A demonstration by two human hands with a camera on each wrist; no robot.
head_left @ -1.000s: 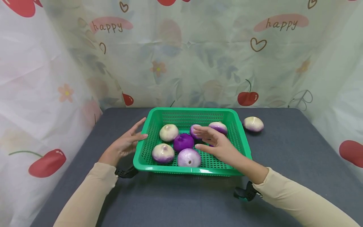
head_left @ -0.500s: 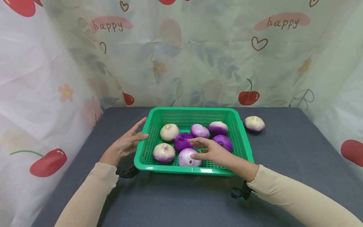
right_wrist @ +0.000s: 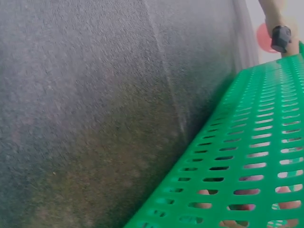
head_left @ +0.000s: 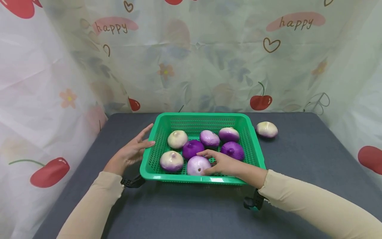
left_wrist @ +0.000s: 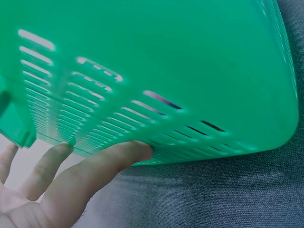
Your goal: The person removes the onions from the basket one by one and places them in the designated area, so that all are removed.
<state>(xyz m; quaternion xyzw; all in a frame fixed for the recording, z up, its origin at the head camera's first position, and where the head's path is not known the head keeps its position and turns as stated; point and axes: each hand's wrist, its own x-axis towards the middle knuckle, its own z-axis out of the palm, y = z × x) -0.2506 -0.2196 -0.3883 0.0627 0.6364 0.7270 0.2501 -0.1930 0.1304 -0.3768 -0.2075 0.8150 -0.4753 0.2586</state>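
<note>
A green plastic basket (head_left: 209,180) holds several onions, some deep purple, some pale. At its front, a pale purple onion (head_left: 197,165) lies between the thumb and fingers of my right hand (head_left: 222,163), which grips it from the right. Just behind are a dark purple onion (head_left: 192,149) and a lighter one (head_left: 209,138). My left hand (head_left: 130,152) stays at the basket's left side with fingers extended. In the left wrist view its fingertips (left_wrist: 142,151) touch the slotted wall (left_wrist: 199,61). The basket wall (right_wrist: 256,142) mostly hides my right hand in the right wrist view.
One white-and-purple onion (head_left: 267,129) lies on the dark grey tabletop (head_left: 191,212), outside the basket near its back right corner. A printed curtain (head_left: 198,76) closes off the back and both sides. A black camera (head_left: 253,200) hangs below my right wrist.
My right hand has moved left and toward me, from above the right half of the basket down to the front pale onion, and closed around it. The left hand holds its place.
</note>
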